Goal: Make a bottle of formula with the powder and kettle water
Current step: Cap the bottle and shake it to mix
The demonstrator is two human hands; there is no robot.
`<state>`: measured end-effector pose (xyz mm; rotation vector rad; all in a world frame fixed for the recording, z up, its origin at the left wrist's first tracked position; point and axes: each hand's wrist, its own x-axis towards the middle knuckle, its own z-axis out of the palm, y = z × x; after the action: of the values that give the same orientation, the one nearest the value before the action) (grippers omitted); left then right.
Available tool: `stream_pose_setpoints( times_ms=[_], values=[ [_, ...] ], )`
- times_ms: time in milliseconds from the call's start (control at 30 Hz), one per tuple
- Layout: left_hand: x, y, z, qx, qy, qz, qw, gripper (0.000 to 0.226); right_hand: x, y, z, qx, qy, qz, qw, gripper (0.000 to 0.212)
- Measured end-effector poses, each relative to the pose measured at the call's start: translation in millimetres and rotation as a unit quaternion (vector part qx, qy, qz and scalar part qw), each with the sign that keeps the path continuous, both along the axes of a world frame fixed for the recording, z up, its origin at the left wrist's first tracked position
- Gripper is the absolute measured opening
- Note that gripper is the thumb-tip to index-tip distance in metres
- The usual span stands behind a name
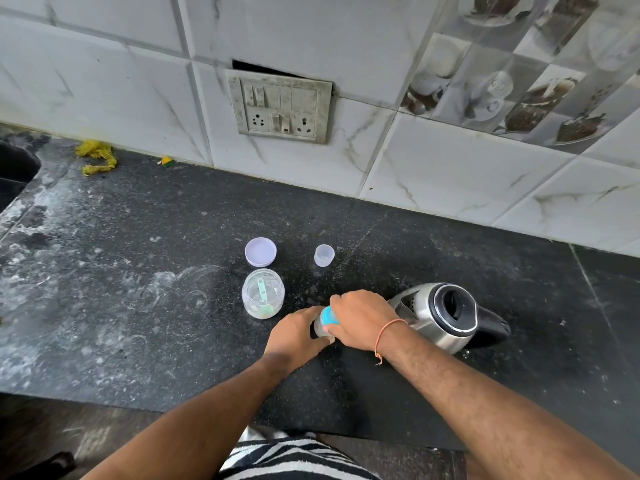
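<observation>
A clear baby bottle (pixel 320 327) with a blue collar (pixel 328 316) stands on the black counter (pixel 138 306). My left hand (pixel 298 332) wraps its body from the left. My right hand (pixel 362 318) grips the blue collar from above, hiding the bottle's top. To the left stands an open clear powder jar (pixel 263 294) with a green scoop (pixel 262 291) inside. Its lilac lid (pixel 260 251) lies behind it. A small clear cap (pixel 324 255) stands behind the bottle. The steel kettle (pixel 440 315) with a black handle sits right of my right hand, its lid open.
A tiled wall with a switch and socket plate (pixel 280 107) rises behind the counter. A yellow rag (pixel 97 157) and a small yellow-green item (pixel 167 161) lie at the back left. A dark sink edge (pixel 17 168) shows at far left.
</observation>
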<state>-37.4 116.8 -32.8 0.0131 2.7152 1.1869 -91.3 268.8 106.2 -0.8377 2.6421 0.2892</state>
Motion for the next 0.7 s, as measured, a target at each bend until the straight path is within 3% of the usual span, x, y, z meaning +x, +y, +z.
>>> stream_pose_setpoints(
  times_ms=[233,500,700],
  values=[
    [0.7,1.7,0.2,-0.01,0.003,0.009,1.0,0.058,9.4,-9.9,-3.2,-0.011,0.005,-0.085,0.996,0.054],
    [-1.9,2.8,1.5,-0.003,-0.005,0.01,1.0,0.061,-8.6,2.5,2.3,0.018,-0.011,0.06,0.998,0.046],
    [-3.7,3.6,9.7,-0.024,0.01,-0.009,1.0,0.057,-4.6,5.0,-7.2,-0.026,-0.019,-0.005,0.999,0.048]
  ],
)
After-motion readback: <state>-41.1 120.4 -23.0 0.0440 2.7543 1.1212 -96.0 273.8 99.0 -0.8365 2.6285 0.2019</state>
